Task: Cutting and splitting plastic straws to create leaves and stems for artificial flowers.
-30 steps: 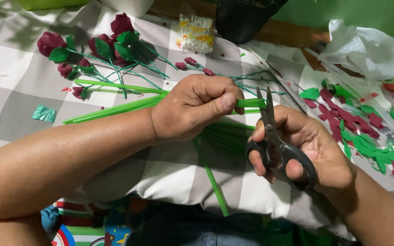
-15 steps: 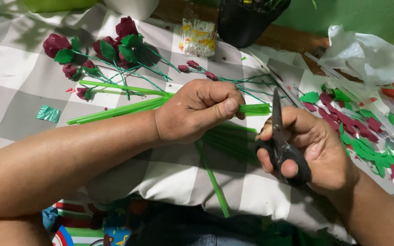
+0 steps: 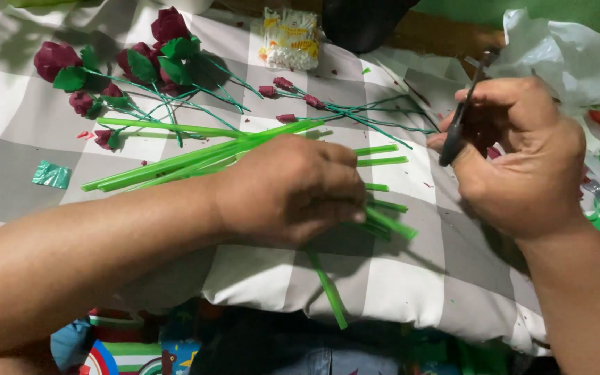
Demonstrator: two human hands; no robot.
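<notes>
Dim, soft shadows — slight motion blur

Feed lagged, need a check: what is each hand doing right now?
Left hand: palm down, closed over the green sticks.
Right hand: closed around the scissors, raised off the checked cloth.
</notes>
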